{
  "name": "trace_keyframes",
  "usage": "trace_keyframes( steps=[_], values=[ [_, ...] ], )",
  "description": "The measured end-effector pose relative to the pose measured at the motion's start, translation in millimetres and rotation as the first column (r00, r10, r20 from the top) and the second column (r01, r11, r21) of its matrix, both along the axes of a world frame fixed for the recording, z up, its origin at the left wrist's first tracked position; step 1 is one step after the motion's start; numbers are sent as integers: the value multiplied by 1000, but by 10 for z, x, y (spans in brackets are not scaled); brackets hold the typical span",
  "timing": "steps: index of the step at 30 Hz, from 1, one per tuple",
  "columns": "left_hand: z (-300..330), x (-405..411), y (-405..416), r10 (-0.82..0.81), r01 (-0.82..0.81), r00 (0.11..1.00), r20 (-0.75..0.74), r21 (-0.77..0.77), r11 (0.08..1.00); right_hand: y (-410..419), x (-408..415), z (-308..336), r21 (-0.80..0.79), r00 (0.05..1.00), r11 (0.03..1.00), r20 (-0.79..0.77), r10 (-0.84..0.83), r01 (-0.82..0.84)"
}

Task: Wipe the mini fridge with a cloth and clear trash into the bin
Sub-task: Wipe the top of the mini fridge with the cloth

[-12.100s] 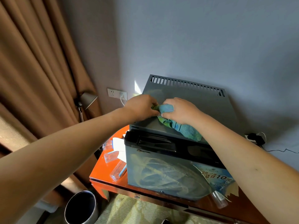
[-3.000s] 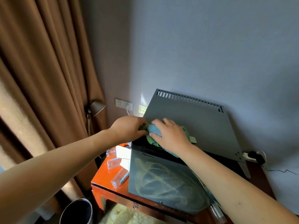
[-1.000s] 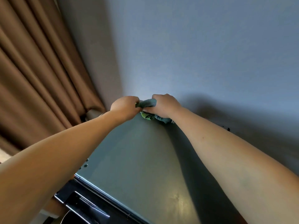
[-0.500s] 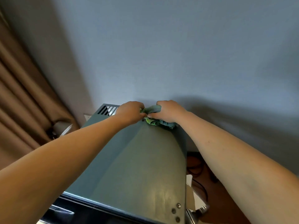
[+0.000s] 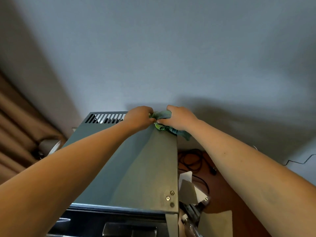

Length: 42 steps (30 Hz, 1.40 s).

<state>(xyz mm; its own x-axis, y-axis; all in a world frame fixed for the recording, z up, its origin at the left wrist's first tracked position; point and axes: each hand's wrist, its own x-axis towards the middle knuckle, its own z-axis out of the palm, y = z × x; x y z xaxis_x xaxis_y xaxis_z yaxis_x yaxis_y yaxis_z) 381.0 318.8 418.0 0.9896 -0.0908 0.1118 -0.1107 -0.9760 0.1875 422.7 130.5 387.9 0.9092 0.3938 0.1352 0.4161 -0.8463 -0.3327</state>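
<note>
My left hand point(image 5: 139, 119) and right hand point(image 5: 177, 118) cover most of the cloth point(image 5: 161, 115). The mini fridge point(image 5: 133, 168) front is cut off below; I cannot identify the litter point(image 5: 189, 190) beside it.

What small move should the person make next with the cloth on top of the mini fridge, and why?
Probably draw the cloth back toward the front edge. Both the left hand and the right hand grip it, bunched at the rear right corner of the mini fridge, beside the vent slots. The grey top nearer the camera lies bare, so a pulling stroke would likely cover it.
</note>
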Motion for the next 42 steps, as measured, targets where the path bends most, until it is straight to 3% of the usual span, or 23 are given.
trace_keyframes(
  steps=[15,29,34,38,40,42],
  values=[
    [-35,-1169,147,-81,80,996,-24,-48,996,102,-1354,-37,-33,990,995,102,-93,97],
    [15,-2707,417,-128,125,991,-38,-64,990,306,-2975,166,-90,995,992,51,-81,85],
    [-68,-3190,623,-74,88,994,75,-194,977,464,-3310,276,-63,999,998,51,-5,8],
    [-267,-3577,793,60,7,984,167,-376,927,715,-3576,332,-124,993,985,17,120,-117],
    [-396,-3778,819,157,-48,969,192,-478,877,868,-3697,342,-148,988,979,44,147,-139],
    [-513,-3958,801,282,-107,945,164,-659,745,1043,-3778,335,-145,981,978,100,164,-149]
  ],
)
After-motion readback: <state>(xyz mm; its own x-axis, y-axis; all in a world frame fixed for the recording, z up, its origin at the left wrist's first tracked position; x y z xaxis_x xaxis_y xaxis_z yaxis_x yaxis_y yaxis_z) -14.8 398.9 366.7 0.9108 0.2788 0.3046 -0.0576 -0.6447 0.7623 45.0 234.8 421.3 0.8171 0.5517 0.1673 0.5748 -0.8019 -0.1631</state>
